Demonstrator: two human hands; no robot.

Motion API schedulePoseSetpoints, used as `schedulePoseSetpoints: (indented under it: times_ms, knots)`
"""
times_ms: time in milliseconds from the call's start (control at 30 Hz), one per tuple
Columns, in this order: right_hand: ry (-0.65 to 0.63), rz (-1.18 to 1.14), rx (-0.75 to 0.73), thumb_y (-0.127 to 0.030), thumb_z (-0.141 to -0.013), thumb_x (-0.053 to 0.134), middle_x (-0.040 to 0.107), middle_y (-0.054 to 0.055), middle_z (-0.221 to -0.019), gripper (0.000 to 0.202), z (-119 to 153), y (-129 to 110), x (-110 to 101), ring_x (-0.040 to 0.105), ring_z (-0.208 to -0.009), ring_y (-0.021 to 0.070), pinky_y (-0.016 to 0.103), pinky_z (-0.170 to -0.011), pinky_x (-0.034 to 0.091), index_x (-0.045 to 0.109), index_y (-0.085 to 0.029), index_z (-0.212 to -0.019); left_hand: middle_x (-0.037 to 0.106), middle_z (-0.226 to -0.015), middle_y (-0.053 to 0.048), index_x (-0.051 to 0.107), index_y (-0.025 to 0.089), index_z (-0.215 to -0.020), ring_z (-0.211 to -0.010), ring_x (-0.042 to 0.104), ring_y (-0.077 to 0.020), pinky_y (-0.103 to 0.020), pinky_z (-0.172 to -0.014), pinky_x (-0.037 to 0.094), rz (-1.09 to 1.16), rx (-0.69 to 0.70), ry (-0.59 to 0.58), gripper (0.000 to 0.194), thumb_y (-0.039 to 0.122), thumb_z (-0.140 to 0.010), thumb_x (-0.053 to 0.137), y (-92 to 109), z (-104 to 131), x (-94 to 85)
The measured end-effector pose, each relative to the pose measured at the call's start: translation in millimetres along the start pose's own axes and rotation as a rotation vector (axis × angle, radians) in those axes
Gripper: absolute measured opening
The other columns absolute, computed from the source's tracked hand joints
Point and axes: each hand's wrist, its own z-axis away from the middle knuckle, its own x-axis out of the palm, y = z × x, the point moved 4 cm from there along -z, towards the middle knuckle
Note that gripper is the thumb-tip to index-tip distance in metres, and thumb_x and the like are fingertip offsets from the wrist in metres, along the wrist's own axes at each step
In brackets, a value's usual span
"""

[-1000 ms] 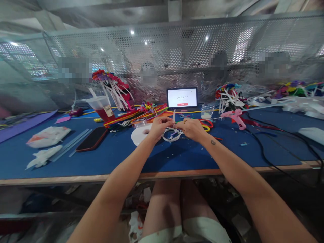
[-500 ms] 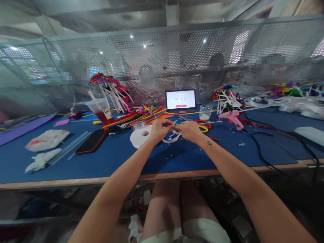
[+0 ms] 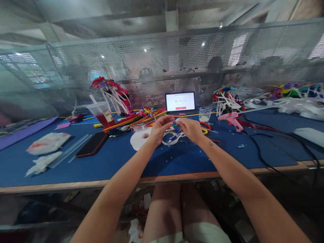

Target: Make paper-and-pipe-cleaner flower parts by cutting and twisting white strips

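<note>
My left hand (image 3: 160, 127) and my right hand (image 3: 189, 128) are raised over the middle of the table, fingertips close together. The left fingers curve toward the thumb with a gap between them, and no object shows in them. My right fingers are pinched on something small and pale, too small to name. Just below the hands lies a white ribbon loop (image 3: 170, 139). Left of it, a white spool (image 3: 138, 139) is partly behind my left hand. A yellow ring (image 3: 204, 131) lies beside my right hand.
On the left are a dark phone (image 3: 91, 144), clear sticks, a plastic bag (image 3: 48, 143) and a cup of red drink (image 3: 101, 113). Colourful pipe cleaners and a lit tablet (image 3: 180, 101) stand behind. A pink glue gun (image 3: 233, 120) with a black cable lies right.
My left fingers have opened a little and the hands have drawn slightly apart. More of the white loop shows beneath them. The view has shifted slightly.
</note>
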Motion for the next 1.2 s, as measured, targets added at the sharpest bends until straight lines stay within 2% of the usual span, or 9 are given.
schedulePoseSetpoints:
  times_ms: [100,233,400,500,667,867,967,1067,1200]
  knots:
    - [0.045,-0.02,-0.013,-0.03,-0.093,0.031,0.066,0.003,-0.074,0.032,0.8,-3.9,-3.3,0.056,-0.067,0.0128,0.024,-0.059,0.03,0.061,-0.018,-0.091,0.066,-0.081,-0.001,0.064,0.017,-0.081,-0.075,0.06,-0.01,-0.024,-0.075,0.046,-0.013,-0.014,0.041,0.024,0.025,-0.061,0.073,-5.5,4.0,6.1]
    - [0.095,-0.022,-0.026,-0.031,-0.093,0.031,0.065,0.004,-0.073,0.033,1.8,-8.4,-3.2,0.055,-0.066,0.0133,0.024,-0.058,0.029,0.06,-0.018,-0.089,0.063,-0.071,0.0,0.062,0.015,-0.073,-0.067,0.058,-0.0099,-0.025,-0.07,0.046,-0.039,-0.007,0.185,0.026,0.031,-0.057,0.074,-8.6,8.3,8.7]
    - [0.114,-0.042,-0.009,-0.03,-0.093,0.031,0.065,0.004,-0.071,0.032,1.5,-6.6,-3.1,0.055,-0.063,0.0129,0.024,-0.057,0.028,0.06,-0.017,-0.088,0.062,-0.08,0.0,0.063,0.017,-0.078,-0.075,0.057,-0.011,-0.025,-0.074,0.044,-0.313,0.218,0.333,0.023,0.031,-0.061,0.072,5.8,12.1,2.8]
    - [0.113,-0.065,-0.03,-0.03,-0.093,0.031,0.064,0.004,-0.072,0.032,1.7,-6.3,-4.0,0.055,-0.064,0.013,0.024,-0.058,0.029,0.059,-0.016,-0.089,0.064,-0.09,-0.002,0.064,0.02,-0.086,-0.088,0.057,-0.0134,-0.026,-0.082,0.042,-0.477,0.311,0.26,0.022,0.031,-0.069,0.067,11.9,12.6,3.6]
    - [0.108,-0.091,-0.063,-0.031,-0.093,0.029,0.065,0.004,-0.075,0.032,2.0,-6.2,-4.5,0.055,-0.068,0.0138,0.025,-0.061,0.031,0.058,-0.017,-0.092,0.063,-0.079,-0.002,0.064,0.018,-0.078,-0.079,0.057,-0.0142,-0.027,-0.077,0.043,-0.527,0.285,0.151,0.018,0.034,-0.071,0.065,10.7,12.8,5.8]
    - [0.054,-0.038,-0.095,-0.026,-0.093,0.028,0.065,0.007,-0.084,0.031,1.1,-3.4,-2.9,0.056,-0.078,0.0161,0.026,-0.064,0.033,0.057,-0.017,-0.097,0.059,-0.061,0.002,0.06,0.018,-0.075,-0.053,0.053,-0.0098,-0.023,-0.053,0.043,-0.255,0.117,0.116,0.018,0.035,-0.07,0.064,6.0,15.2,9.5]
    - [0.014,0.002,-0.11,-0.021,-0.09,0.031,0.065,0.007,-0.081,0.028,1.1,-2.7,-1.1,0.055,-0.077,0.0161,0.026,-0.063,0.033,0.058,-0.017,-0.096,0.061,-0.06,0.002,0.059,0.019,-0.08,-0.047,0.053,-0.0099,-0.024,-0.05,0.043,-0.176,0.096,0.088,0.016,0.033,-0.072,0.06,9.8,16.1,10.7]
    - [-0.009,0.016,-0.117,-0.018,-0.088,0.032,0.065,0.006,-0.078,0.026,1.2,-2.9,0.9,0.055,-0.074,0.0159,0.026,-0.062,0.033,0.058,-0.017,-0.094,0.066,-0.072,-0.001,0.057,0.02,-0.086,-0.047,0.054,-0.0093,-0.025,-0.051,0.044,-0.219,0.176,0.105,0.013,0.027,-0.075,0.055,21.0,16.1,6.9]
    - [-0.024,0.021,-0.119,-0.017,-0.088,0.032,0.066,0.006,-0.079,0.027,1.3,-3.9,2.0,0.055,-0.074,0.0156,0.026,-0.063,0.033,0.058,-0.016,-0.094,0.064,-0.095,-0.005,0.061,0.02,-0.092,-0.066,0.057,-0.0115,-0.026,-0.061,0.045,-0.587,0.405,0.128,0.022,0.016,-0.071,0.055,42.1,15.6,1.4]
